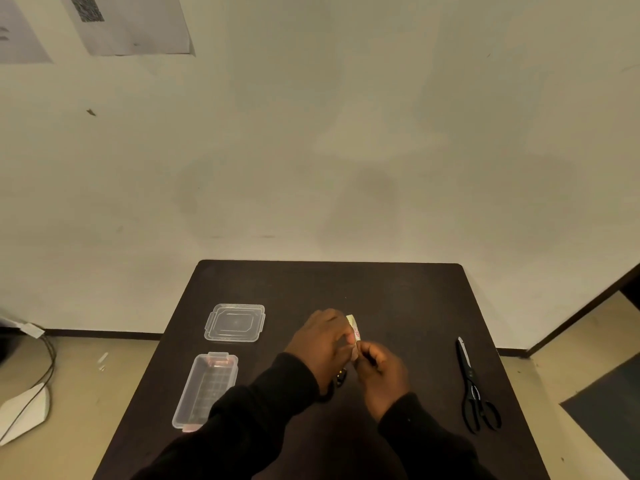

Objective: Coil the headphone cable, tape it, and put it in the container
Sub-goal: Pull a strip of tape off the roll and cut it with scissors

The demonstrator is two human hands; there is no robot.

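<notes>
Your left hand (323,336) curls its fingers around a small tape roll (354,329) above the middle of the dark table (398,292), while your right hand (379,370), just beside it, pinches at the roll's near edge with fingers pressed together. A dark bit of the cable (341,377) peeks out under your left wrist, mostly hidden, so its coil cannot be judged. The open clear container (207,389) sits at the left with its lid (235,322) lying flat behind it, and black scissors (476,389) rest well apart at the right
</notes>
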